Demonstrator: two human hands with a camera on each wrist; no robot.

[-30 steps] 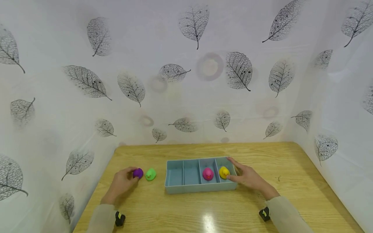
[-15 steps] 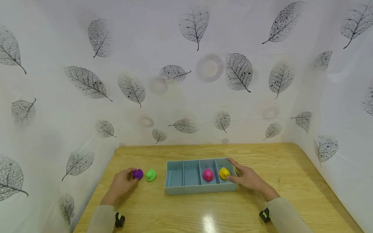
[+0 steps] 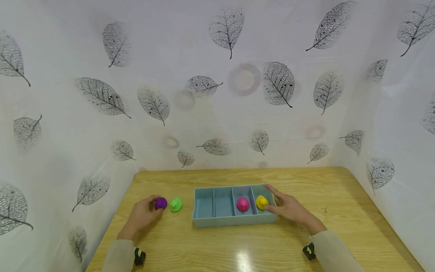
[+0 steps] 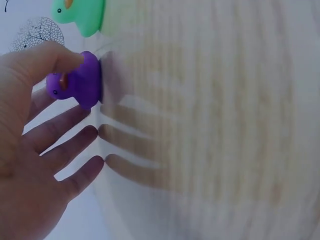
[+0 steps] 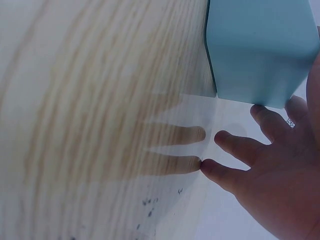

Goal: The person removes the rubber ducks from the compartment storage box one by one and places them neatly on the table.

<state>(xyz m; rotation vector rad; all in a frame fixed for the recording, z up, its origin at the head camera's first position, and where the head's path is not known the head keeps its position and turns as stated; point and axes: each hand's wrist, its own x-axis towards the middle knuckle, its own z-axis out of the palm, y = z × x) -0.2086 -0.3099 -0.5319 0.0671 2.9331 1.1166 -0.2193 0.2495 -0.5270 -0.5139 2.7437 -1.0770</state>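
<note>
My left hand pinches a small purple rubber duck between thumb and forefinger, low at the table. In the left wrist view the other fingers spread apart, their tips at the wood. A green rubber duck stands just right of the purple one. Right of the ducks is a blue-grey divided tray. My right hand holds its right end, thumb over the rim and forefinger at the far corner. Inside the rightmost compartment sits a yellow duck, close to the thumb tip. The neighbouring compartment holds a pink duck.
The wooden table runs back to a pale curtain printed with leaves, which also closes in both sides. Two bare compartments form the tray's left half. Each wrist carries a small black device.
</note>
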